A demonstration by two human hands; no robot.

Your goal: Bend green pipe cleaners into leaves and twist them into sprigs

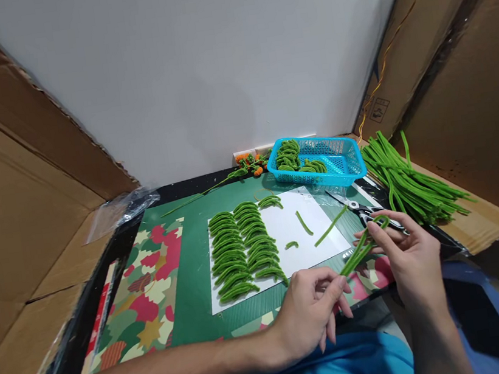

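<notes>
Between my two hands is a green pipe cleaner (pixel 358 253), bent into a long loop. My left hand (pixel 313 301) pinches its lower ends just off the front edge of the table. At the rounded end of the loop, my right hand (pixel 407 246) grips it between thumb and fingers. Scissors (pixel 357 206) lie partly behind my right hand. On a white sheet (pixel 299 251), bent green pieces (pixel 228 254) are laid out in two columns, with a small group at the top of a third. Several loose cut pieces (pixel 304 223) lie to their right.
A blue plastic basket (pixel 342 162) at the back holds more bent green pieces. A big bundle of green pipe cleaners (pixel 408 184) rests on cardboard at right. Orange-and-green flower stems (pixel 251 165) lie at the back. Cardboard walls (pixel 19 150) stand at both sides.
</notes>
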